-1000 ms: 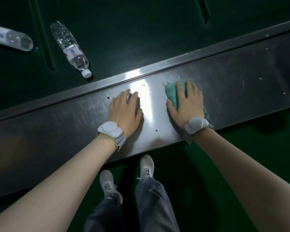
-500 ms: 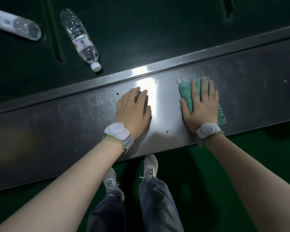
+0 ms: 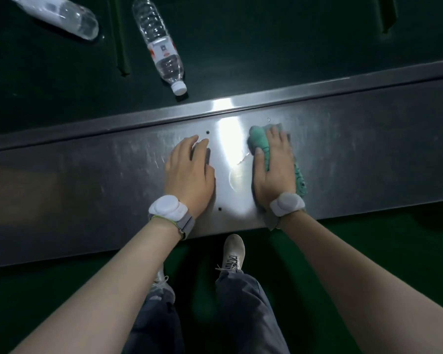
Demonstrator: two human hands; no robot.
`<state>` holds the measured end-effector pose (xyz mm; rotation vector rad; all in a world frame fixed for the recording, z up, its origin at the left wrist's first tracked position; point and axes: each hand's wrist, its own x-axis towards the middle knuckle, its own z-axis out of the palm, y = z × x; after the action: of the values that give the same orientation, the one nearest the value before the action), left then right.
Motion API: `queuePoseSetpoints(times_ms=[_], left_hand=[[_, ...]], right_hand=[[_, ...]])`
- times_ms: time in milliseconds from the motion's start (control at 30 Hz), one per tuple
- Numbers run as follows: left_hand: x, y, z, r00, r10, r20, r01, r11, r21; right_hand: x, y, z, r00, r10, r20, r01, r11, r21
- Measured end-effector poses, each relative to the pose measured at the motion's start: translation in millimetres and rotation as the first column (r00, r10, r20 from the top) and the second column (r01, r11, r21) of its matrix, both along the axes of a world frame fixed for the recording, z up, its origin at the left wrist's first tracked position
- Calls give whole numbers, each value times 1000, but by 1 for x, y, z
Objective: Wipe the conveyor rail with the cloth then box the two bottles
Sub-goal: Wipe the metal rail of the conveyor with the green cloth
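Your right hand [image 3: 274, 167] presses flat on the crumpled teal-green cloth [image 3: 260, 143], its fingers [image 3: 273, 135] laid out straight over the fabric and the thumb lying along the cloth's left edge; the hand pins the cloth down rather than closing around it. The cloth bunches up just past your fingertips and trails out from under the little-finger side toward your wrist. Both lie on the broad brushed-steel conveyor rail [image 3: 87, 175], which runs across the view as a long flat surface with a bright glare patch between your two hands. Your left hand [image 3: 188, 175] rests palm down on the bare rail just to the left of that glare, fingers [image 3: 189, 144] extended and together, holding nothing. Each wrist carries a white round sensor band [image 3: 165, 206]. Well beyond your left fingertips, past the rail's raised far edge, a clear plastic water bottle with a red-and-white label and white cap [image 3: 161, 48] lies on its side on the dark green conveyor belt [image 3: 266, 42], cap pointing toward the rail. A second clear plastic bottle [image 3: 59, 14] lies on its side farther left, apart from the first and partly cut off by the picture's top edge.
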<state>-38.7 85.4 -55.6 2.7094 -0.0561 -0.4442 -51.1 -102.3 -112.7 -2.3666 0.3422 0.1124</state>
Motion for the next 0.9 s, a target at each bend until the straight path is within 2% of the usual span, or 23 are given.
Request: queuePoseSetpoints(times_ms=[133, 300, 400, 500, 600, 700, 833, 900], left_hand=[[-12, 38, -3, 994, 81, 73, -81, 997, -12], [-30, 89, -10, 974, 152, 168, -149, 988, -31], [-42, 118, -14, 949, 207, 239, -207, 978, -26], [-52, 152, -19, 915, 273, 297, -279, 960, -24], [-59, 189, -23, 887, 317, 335, -331, 943, -14], [-63, 216, -23, 878, 342, 336, -362, 932, -3], [-65, 236, -21, 899, 298, 319, -325, 945, 33], [-65, 243, -21, 917, 265, 299, -290, 956, 43]], right_hand=[[-8, 65, -3, 996, 62, 62, -68, 994, 90], [-17, 137, -9, 992, 107, 66, -109, 994, 22], [-21, 190, -10, 975, 211, 71, -211, 978, -9], [-21, 248, -14, 928, 372, -21, -372, 927, -53], [-22, 294, -17, 885, 459, -77, -464, 881, -87], [-28, 311, -20, 881, 464, -86, -472, 859, -199], [-29, 302, -23, 863, 494, -107, -502, 812, -297], [-28, 291, -23, 882, 461, -95, -465, 820, -334]])
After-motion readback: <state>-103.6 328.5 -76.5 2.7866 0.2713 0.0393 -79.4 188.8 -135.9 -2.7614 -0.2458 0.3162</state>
